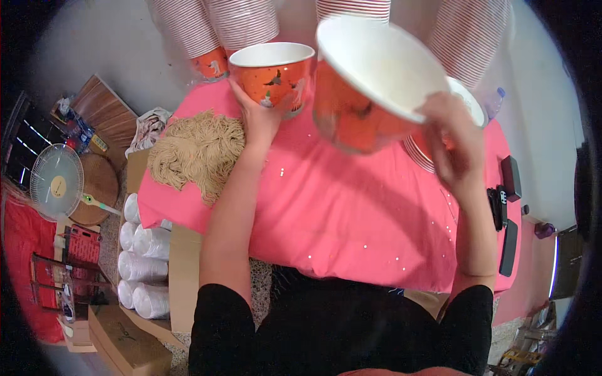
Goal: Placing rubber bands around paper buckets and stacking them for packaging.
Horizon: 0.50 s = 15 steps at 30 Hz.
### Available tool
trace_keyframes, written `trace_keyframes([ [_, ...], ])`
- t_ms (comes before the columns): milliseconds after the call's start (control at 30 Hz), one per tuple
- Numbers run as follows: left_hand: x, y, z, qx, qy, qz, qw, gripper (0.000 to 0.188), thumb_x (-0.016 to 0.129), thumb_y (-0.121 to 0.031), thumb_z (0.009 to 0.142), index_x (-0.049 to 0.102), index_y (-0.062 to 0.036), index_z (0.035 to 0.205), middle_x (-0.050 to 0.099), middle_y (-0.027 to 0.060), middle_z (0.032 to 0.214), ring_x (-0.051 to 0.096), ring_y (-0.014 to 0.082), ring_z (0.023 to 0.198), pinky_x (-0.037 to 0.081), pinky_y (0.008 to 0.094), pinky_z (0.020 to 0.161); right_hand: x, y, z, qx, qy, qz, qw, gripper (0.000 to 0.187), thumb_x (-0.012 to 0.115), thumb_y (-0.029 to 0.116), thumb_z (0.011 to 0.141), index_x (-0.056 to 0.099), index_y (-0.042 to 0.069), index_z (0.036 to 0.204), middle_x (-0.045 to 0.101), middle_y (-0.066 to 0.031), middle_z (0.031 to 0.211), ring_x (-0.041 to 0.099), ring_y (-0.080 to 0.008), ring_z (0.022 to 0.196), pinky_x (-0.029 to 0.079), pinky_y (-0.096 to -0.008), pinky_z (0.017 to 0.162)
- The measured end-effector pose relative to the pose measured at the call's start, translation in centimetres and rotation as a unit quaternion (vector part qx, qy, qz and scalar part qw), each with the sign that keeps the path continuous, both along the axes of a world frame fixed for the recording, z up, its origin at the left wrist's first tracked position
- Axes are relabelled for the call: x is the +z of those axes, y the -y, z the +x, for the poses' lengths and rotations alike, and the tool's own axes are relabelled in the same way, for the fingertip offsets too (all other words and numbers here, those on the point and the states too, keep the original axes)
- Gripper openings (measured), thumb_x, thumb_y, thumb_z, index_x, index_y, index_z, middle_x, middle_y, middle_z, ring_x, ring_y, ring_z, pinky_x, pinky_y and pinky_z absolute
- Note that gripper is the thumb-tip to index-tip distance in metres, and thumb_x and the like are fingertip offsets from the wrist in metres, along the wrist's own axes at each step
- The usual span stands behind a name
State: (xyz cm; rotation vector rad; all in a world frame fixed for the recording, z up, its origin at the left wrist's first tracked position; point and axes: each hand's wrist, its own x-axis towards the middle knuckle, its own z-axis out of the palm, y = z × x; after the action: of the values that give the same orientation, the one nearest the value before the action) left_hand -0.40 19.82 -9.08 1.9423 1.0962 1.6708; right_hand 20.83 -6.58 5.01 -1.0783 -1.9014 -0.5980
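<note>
My left hand (260,116) is closed around the lower left side of an orange paper bucket (276,81) with a white inside and dark printed figures. That bucket stands upright toward the far side of the pink-covered table (326,219). In my right hand (454,131) is a second, larger-looking orange bucket (357,113), gripped at its right rim. It is tilted, raised above the cloth and smeared by motion. Behind my right hand, more orange buckets (421,150) are partly hidden. A heap of tan string (200,150) lies beside my left forearm.
Tall stacks of nested buckets (241,22) line the table's back. On the right edge lie dark flat objects (509,247), and a clear bottle (495,103) stands farther back. To the left are a fan (56,182) and a carton of wrapped white cups or lids (144,266).
</note>
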Motion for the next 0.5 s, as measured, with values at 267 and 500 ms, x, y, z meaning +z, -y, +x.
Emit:
trace_keyframes([
  [267,-0.2,-0.4,-0.6,-0.032,-0.099,-0.086,0.991,0.123,0.084,-0.035,0.064,0.001,0.0008,0.148,0.025,0.029,0.147,0.029,0.0403,0.136,0.028,0.0441,0.111,-5.6,1.7,0.3,0.065,0.064,-0.198,0.976,0.027,0.067,0.002,0.065,0.058,0.004,0.091,0.058,-0.0082,0.088,0.059,-0.026,0.088,0.042,-0.0498,0.101],
  [500,4.1,4.7,-7.6,-0.096,-0.304,-0.078,0.945,0.037,0.07,-0.012,0.078,0.059,0.0026,0.109,0.063,0.0191,0.098,0.063,0.0302,0.093,0.05,0.0386,0.083,-5.9,3.2,1.2,0.048,0.064,-0.241,0.967,0.031,0.067,0.005,0.064,0.06,0.005,0.094,0.059,-0.0084,0.089,0.059,-0.0258,0.091,0.039,-0.053,0.103],
])
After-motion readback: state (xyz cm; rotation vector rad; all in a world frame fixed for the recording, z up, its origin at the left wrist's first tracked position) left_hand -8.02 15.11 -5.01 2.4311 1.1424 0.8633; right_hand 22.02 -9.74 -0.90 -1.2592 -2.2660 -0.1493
